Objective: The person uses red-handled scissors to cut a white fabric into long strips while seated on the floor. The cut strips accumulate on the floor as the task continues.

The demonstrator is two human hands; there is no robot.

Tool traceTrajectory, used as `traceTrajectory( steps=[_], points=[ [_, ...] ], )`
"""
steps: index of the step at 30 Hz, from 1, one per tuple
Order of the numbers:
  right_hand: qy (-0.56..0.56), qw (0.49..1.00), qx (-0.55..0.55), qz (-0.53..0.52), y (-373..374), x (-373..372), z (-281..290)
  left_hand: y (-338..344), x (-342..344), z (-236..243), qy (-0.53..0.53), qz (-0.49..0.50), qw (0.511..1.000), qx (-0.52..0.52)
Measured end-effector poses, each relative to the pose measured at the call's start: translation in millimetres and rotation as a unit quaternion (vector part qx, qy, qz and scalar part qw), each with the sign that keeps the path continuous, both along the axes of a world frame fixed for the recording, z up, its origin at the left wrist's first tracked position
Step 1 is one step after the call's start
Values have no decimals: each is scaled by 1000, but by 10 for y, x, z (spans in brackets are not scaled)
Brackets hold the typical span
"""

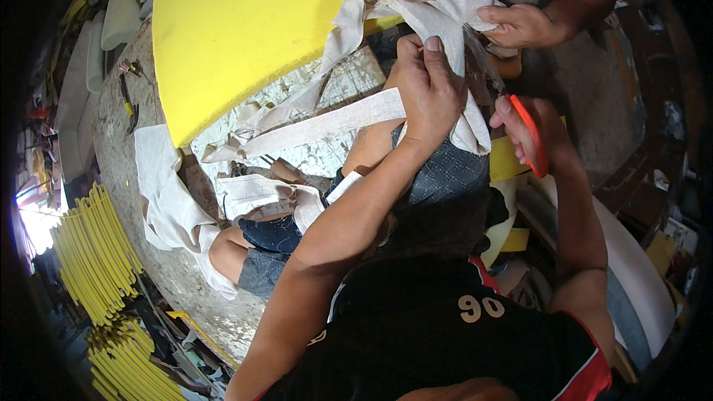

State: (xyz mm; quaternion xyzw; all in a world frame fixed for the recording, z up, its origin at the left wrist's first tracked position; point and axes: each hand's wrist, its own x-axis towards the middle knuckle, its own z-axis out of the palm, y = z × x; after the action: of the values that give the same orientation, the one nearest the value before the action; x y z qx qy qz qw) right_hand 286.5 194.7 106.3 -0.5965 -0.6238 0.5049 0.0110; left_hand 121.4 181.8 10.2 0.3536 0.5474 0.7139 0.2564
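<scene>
My left hand [429, 96] is closed on a pale off-white cloth [440, 21], pinched between thumb and fingers above my lap. In my right hand [551, 125] is a pair of scissors [529, 132] with orange-red handles. Their blades point up and left, beside the cloth's right edge; I cannot tell whether they touch it. Across from me, another person's hand [523, 26] grips an upper corner of the same cloth. A long strip of cloth [327, 128] trails from near my left hand toward the left, over the work surface.
A large yellow foam sheet [252, 37] covers the far left of the worn table [122, 115]. More pale cloth [167, 186] drapes beside my leg. Bundles of yellow strips [93, 256] are stacked at lower left. A curved white piece [639, 275] stands at right, near my right arm.
</scene>
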Motion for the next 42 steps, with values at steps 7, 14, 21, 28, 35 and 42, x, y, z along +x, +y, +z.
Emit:
traceTrajectory(
  steps=[7,14,21,28,35,42],
  points=[
    [6,999,34,24,-15,-5,58,-17,-34,48,21,-7,999,-41],
    [65,995,64,38,91,44,-108,22,-32,6,1,3,998,-59],
    [58,995,67,37,112,29,-136,28,-35,22,-2,2,999,-54],
    [60,995,78,34,120,27,-157,41,-54,-59,-18,23,999,-17],
    [49,999,6,4,96,-10,-136,12,-75,-62,-84,-19,995,-56],
    [69,997,-22,8,234,-49,-125,13,-70,-23,-76,-19,995,-54]
  ],
)
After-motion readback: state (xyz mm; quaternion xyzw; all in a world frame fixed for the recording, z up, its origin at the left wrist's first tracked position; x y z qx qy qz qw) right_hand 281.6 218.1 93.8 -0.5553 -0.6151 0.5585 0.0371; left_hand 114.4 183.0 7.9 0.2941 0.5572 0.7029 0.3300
